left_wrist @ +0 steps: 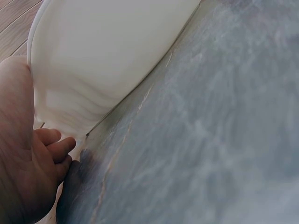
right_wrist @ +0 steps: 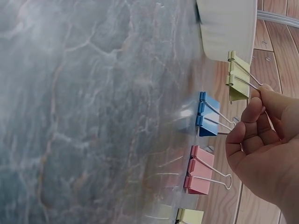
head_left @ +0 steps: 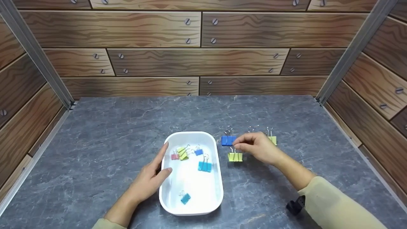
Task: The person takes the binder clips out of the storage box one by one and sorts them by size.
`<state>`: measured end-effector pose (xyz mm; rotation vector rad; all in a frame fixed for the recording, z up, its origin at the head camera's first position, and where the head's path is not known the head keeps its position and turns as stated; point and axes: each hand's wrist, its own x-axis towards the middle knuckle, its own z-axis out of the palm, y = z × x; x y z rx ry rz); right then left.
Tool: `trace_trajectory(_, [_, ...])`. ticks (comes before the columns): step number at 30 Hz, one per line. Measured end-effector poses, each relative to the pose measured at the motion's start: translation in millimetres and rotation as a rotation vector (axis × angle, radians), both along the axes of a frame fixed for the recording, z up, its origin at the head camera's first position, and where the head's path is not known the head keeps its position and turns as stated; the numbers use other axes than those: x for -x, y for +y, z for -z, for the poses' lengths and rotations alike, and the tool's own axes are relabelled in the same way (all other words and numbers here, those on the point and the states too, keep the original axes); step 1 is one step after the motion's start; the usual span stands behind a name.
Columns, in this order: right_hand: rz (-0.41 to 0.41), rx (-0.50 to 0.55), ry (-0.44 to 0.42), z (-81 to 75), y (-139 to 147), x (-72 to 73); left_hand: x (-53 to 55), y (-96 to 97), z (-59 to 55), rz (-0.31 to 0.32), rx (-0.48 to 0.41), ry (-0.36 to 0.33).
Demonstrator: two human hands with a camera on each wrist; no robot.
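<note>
My left hand (head_left: 148, 179) holds the left wall of a white plastic tub (head_left: 220, 190), its thumb over the rim and curled fingers (left_wrist: 60, 148) against the outside. To the right of the tub, my right hand (head_left: 262, 149) pinches the wire handle of a yellow binder clip (head_left: 235, 157), which appears raised off the table. Just behind that clip stands a blue binder clip (head_left: 228, 140). A pink binder clip (right_wrist: 201, 170) shows in the right wrist view but is mostly hidden by the hand in the head view. Another yellow clip (head_left: 272, 140) stands farthest right.
Inside the tub lie several binder clips: a small red one (head_left: 175, 156), a yellow one (head_left: 182, 154), a small blue one (head_left: 199, 152), a larger turquoise one (head_left: 205, 167) and a small teal one (head_left: 185, 198). Wood-patterned walls (head_left: 127, 28) enclose the grey marbled table (head_left: 111, 127).
</note>
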<state>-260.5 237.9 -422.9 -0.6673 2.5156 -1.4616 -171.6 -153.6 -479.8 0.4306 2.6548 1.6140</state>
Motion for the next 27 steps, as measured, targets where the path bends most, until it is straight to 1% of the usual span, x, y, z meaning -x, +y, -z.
trace_trajectory(10, [0.010, -0.027, -0.012, 5.7, -1.6, 2.4, -0.2, -0.2, 0.2, 0.000, 0.000, 0.001])
trace_trajectory(16, [0.014, -0.035, -0.026, 9.7, -3.0, 6.3, -0.2, -0.1, 0.4, 0.001, -0.007, 0.001])
trace_trajectory(27, [0.018, -0.048, -0.023, 15.5, -4.3, 13.4, 0.1, -0.9, -0.9, 0.011, -0.002, 0.006])
